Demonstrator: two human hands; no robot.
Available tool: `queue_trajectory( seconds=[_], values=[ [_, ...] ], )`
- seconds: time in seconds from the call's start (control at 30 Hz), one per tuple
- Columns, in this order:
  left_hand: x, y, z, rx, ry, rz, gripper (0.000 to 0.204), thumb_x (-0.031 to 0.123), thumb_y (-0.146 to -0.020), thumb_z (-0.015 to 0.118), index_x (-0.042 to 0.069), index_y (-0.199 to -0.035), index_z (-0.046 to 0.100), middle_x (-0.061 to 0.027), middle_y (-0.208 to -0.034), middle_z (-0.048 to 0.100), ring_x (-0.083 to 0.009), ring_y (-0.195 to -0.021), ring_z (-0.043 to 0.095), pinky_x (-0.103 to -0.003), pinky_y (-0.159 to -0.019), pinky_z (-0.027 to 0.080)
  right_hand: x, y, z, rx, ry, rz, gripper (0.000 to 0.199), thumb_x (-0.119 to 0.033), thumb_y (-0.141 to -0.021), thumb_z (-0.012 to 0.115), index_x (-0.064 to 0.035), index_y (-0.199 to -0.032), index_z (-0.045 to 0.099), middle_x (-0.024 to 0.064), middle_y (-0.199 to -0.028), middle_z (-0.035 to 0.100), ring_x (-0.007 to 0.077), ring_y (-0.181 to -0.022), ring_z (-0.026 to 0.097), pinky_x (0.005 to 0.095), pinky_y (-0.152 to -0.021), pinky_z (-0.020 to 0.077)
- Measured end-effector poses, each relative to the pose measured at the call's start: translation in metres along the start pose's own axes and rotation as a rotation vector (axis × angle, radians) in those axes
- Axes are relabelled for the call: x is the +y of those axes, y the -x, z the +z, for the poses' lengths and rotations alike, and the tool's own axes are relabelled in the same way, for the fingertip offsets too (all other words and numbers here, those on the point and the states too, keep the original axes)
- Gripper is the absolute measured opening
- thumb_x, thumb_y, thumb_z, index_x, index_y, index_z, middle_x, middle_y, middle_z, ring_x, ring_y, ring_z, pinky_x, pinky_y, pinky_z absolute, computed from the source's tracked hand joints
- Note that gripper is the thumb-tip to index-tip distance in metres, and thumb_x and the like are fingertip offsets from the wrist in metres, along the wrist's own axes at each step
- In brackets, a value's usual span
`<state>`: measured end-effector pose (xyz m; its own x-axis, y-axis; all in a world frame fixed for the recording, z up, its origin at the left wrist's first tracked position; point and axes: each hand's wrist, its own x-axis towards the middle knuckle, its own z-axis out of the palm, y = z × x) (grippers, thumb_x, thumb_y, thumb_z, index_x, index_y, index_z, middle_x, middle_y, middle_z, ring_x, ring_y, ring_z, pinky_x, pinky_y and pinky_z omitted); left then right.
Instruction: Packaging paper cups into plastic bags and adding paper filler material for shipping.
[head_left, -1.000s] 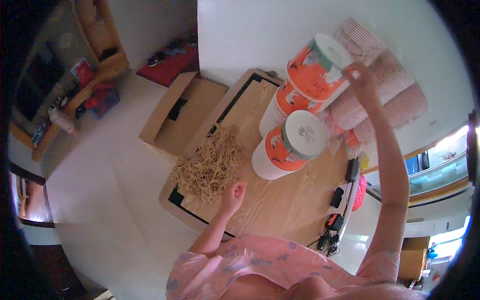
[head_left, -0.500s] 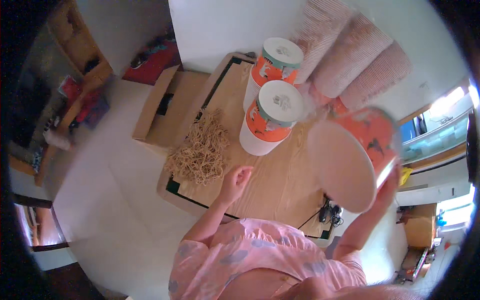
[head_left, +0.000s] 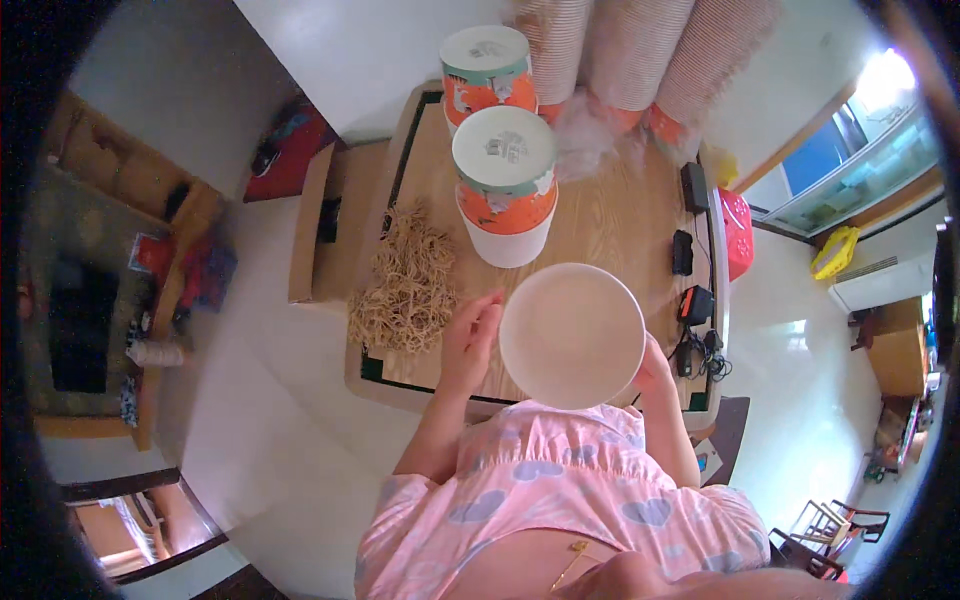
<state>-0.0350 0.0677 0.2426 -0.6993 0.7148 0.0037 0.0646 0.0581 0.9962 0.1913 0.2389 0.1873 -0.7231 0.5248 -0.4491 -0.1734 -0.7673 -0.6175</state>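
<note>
A paper tub (head_left: 572,335) is in front of my chest, its round, pale face turned up toward me and its sides mostly hidden. My right hand (head_left: 652,368) grips its right side, the fingers partly behind it. At its left edge, my left hand (head_left: 472,340) has bent fingers against the rim, with the tips partly hidden. Beyond it on the table stand stacked tubs, a nearer one (head_left: 507,205) and a farther one (head_left: 486,75), upside down, with orange and green printed sides. Left of them lies a tangled heap of tan cord (head_left: 405,285).
Ribbed stacks of tubs (head_left: 635,60) in clear plastic lie at the table's back. Black adapters and cables (head_left: 697,305) line the right edge of the wooden table (head_left: 610,220). An open cardboard box (head_left: 345,215) stands left; a red container (head_left: 737,235) is at the right.
My right hand has brought the tub leftward from the right to in front of me, its pale face now up. My left hand is now at its edge. The view has shifted.
</note>
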Motion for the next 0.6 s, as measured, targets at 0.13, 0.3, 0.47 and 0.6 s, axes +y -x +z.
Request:
queue_trajectory(
  seconds=[0.13,0.3,0.47,0.6],
  values=[
    [0.017,0.004,0.008,-0.011,-0.181,0.104,0.019,0.009,-0.086,0.058,0.001,-0.103,0.062,-0.0061,-0.091,0.059,-0.0123,-0.076,0.056,-0.025,-0.066,0.046,0.011,0.001,0.005,0.011,0.031,0.029,0.017,-0.016,-0.093,0.049,-0.0029,-0.101,0.055,0.005,-0.092,0.061,0.0135,-0.083,0.06,0.0274,-0.071,0.0506],
    [0.018,0.015,0.011,0.07,-0.397,0.423,0.026,0.001,-0.076,0.063,0.004,-0.103,0.064,-0.0086,-0.093,0.059,-0.0213,-0.074,0.058,-0.029,-0.067,0.048,0.014,0.004,0.013,0.137,0.385,-0.24,0.022,-0.019,-0.094,0.049,-0.002,-0.106,0.055,0.0076,-0.098,0.062,0.0145,-0.089,0.06,0.0275,-0.08,0.0475],
    [0.023,0.018,0.015,0.0,-0.663,0.497,0.037,-0.001,-0.067,0.064,0.007,-0.103,0.064,-0.0063,-0.095,0.06,-0.0248,-0.083,0.056,-0.034,-0.074,0.047,-0.019,0.024,0.042,0.005,0.685,-0.471,0.03,-0.021,-0.092,0.051,-0.0021,-0.115,0.055,0.0109,-0.12,0.057,0.0192,-0.112,0.051,0.0336,-0.095,0.0396],
    [0.019,0.016,0.024,-0.089,-0.763,0.531,0.036,-0.001,-0.066,0.065,0.008,-0.101,0.065,-0.0046,-0.096,0.06,-0.0239,-0.086,0.055,-0.035,-0.076,0.048,-0.04,0.037,0.09,-0.173,1.263,-0.62,0.041,-0.02,-0.085,0.06,-0.0062,-0.122,0.05,0.0162,-0.126,0.051,0.0272,-0.116,0.048,0.0375,-0.096,0.0396]
  ],
)
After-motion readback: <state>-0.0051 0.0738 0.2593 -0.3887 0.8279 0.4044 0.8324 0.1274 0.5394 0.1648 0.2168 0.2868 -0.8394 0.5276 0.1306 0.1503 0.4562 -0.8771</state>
